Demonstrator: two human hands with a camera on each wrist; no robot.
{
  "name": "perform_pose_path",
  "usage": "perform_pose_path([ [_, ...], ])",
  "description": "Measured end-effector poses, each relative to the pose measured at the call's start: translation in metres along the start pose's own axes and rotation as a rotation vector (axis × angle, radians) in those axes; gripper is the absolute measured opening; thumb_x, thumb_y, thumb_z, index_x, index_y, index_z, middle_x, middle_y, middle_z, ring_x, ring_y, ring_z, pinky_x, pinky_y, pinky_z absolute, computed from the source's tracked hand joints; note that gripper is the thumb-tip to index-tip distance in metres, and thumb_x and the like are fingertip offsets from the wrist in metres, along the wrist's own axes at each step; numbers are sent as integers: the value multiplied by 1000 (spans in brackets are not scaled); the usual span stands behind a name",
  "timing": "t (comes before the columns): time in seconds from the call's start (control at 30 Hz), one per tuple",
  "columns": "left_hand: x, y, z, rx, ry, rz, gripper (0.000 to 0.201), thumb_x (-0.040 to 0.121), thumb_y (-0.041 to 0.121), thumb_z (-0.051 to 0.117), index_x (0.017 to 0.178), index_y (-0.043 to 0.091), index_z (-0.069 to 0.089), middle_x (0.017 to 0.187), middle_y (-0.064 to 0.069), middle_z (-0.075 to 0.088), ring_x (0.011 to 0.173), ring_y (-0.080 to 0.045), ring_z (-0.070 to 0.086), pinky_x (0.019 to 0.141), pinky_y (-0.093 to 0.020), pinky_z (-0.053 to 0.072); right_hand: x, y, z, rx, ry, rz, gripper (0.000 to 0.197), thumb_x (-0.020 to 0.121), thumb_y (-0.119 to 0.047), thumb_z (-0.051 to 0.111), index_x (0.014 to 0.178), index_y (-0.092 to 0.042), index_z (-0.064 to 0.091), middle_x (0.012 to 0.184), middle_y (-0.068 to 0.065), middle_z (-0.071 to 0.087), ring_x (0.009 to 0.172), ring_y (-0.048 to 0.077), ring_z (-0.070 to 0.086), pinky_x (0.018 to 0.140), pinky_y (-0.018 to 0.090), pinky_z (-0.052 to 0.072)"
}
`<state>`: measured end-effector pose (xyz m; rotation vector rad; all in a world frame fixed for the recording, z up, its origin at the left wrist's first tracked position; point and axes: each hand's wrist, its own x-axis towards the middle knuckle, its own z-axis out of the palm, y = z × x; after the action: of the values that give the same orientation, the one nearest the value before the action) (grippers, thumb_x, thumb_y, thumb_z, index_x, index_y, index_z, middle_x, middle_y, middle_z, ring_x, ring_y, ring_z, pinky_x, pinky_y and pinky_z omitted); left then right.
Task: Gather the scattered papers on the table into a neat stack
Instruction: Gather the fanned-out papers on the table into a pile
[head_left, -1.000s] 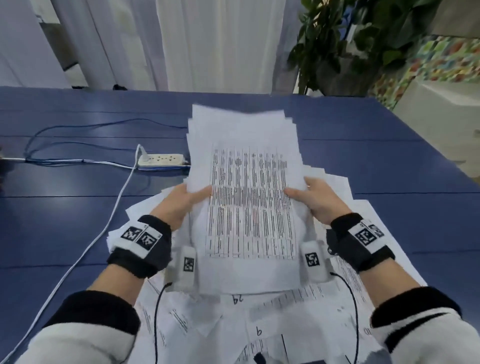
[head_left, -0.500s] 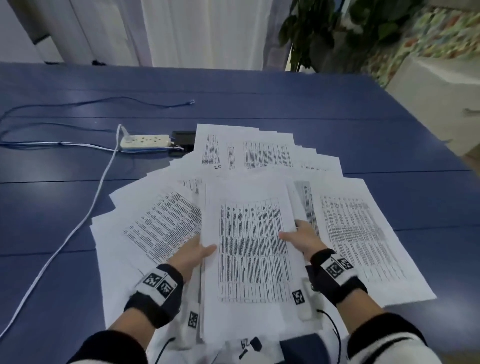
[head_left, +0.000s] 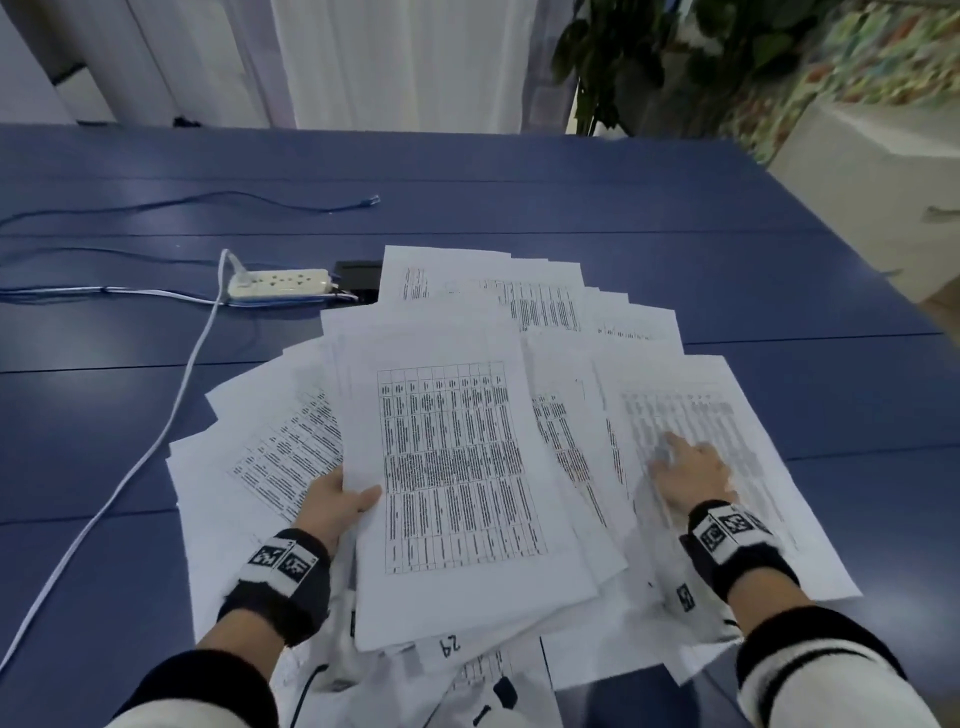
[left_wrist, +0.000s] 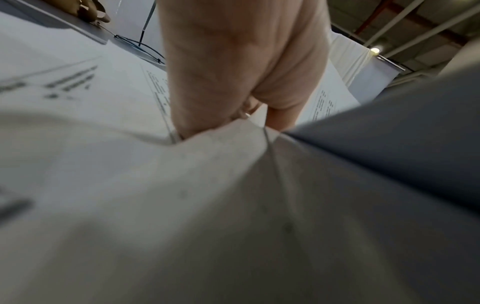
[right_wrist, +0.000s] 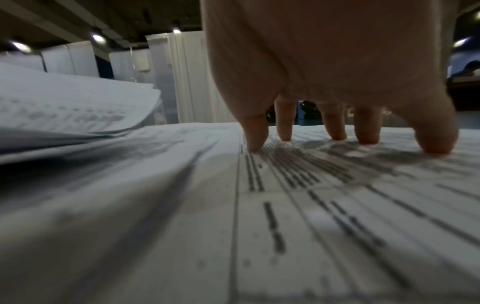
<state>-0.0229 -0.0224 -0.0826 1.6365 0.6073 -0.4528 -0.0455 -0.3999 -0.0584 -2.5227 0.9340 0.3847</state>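
A bundle of printed sheets (head_left: 457, 467) sits tilted over the middle of the spread papers. My left hand (head_left: 340, 501) grips its left edge, thumb on top and fingers underneath; in the left wrist view the left hand (left_wrist: 233, 82) pinches the bundle's edge (left_wrist: 221, 131). My right hand (head_left: 691, 467) lies flat, fingers spread, on a loose printed sheet (head_left: 753, 415) to the right. In the right wrist view its fingertips (right_wrist: 335, 135) press down on that sheet (right_wrist: 311, 205). More loose sheets (head_left: 270, 457) fan out on the left and at the back (head_left: 498, 291) on the blue table (head_left: 623, 208).
A white power strip (head_left: 280, 283) with a white cable (head_left: 156, 441) lies left of the papers, a black box (head_left: 358, 275) beside it. Thin blue wires (head_left: 208, 200) run across the far left. A potted plant (head_left: 649, 52) and a cabinet (head_left: 883, 197) stand beyond the table.
My right hand has let go of the bundle and moved right onto the loose sheet. The left hand alone holds the bundle, which has come down over the pile.
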Motion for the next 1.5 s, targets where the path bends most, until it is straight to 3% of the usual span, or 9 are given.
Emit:
perform_pose_path([
  [0.17, 8, 5, 8, -4, -72, -50, 40, 84, -8, 58, 124, -7, 50, 122, -26, 58, 110, -40, 57, 100, -53, 42, -5, -39, 20, -59, -61, -163, 41, 94, -38, 41, 134, -34, 42, 138, 13, 30, 128, 36, 28, 106, 48, 25],
  [0.27, 12, 6, 3, 21, -134, -84, 34, 86, -6, 57, 119, -6, 53, 117, -26, 61, 103, -38, 60, 100, -55, 42, 8, -42, 10, 130, -55, -196, 49, 87, -30, 61, 134, -22, 49, 132, 15, 43, 118, 36, 47, 99, 34, 39],
  [0.47, 22, 15, -12, 110, -198, -102, 32, 87, -4, 57, 118, 1, 51, 113, -23, 62, 106, -39, 59, 96, -51, 45, 34, -7, -27, -36, -10, 129, 95, 74, -49, 72, 143, -6, 23, 148, 22, 15, 138, 38, 14, 109, 52, 24],
  [0.6, 27, 18, -29, 165, -235, -109, 25, 87, -3, 56, 111, 5, 54, 100, -18, 64, 89, -33, 61, 82, -43, 50, 36, 2, -18, 42, 25, 138, 104, 68, -46, 78, 141, 1, 21, 145, 24, 23, 135, 38, 23, 108, 50, 28],
  [0.77, 32, 12, -49, 96, -187, -107, 25, 87, -5, 55, 112, -3, 55, 99, -23, 65, 86, -33, 62, 79, -43, 50, 49, 17, -30, 190, 83, 144, 49, 70, -24, 82, 100, 4, 55, 96, 18, 57, 93, 34, 57, 88, 44, 50],
  [0.93, 32, 14, -50, 99, -195, -97, 23, 87, -5, 55, 109, 0, 57, 104, -24, 65, 96, -37, 62, 92, -51, 46, 49, 20, -49, 241, 292, 70, 12, 83, -10, 61, 90, -2, 66, 95, 23, 67, 77, 32, 56, 71, 34, 46],
  [1.3, 28, 16, -39, 96, -188, -81, 15, 86, -5, 57, 96, 5, 60, 90, -19, 66, 81, -31, 62, 75, -41, 51, 40, -12, -44, 262, 195, -73, 21, 87, -7, 52, 101, 2, 67, 100, 17, 65, 90, 32, 58, 78, 31, 44],
  [1.4, 24, 19, -31, 92, -195, -81, 15, 85, -5, 57, 95, 6, 60, 90, -17, 67, 80, -30, 63, 76, -41, 51, 41, -17, -40, 119, 162, -15, 18, 85, -11, 47, 82, -3, 63, 109, 20, 56, 109, 40, 50, 90, 41, 45],
  [1.5, 22, 24, -16, 120, -230, -68, 24, 84, -3, 60, 107, 6, 58, 99, -16, 67, 90, -32, 63, 90, -50, 48, 36, -27, -28, 110, 37, -23, 26, 92, -13, 45, 110, 0, 59, 124, 24, 50, 119, 37, 45, 96, 37, 37],
])
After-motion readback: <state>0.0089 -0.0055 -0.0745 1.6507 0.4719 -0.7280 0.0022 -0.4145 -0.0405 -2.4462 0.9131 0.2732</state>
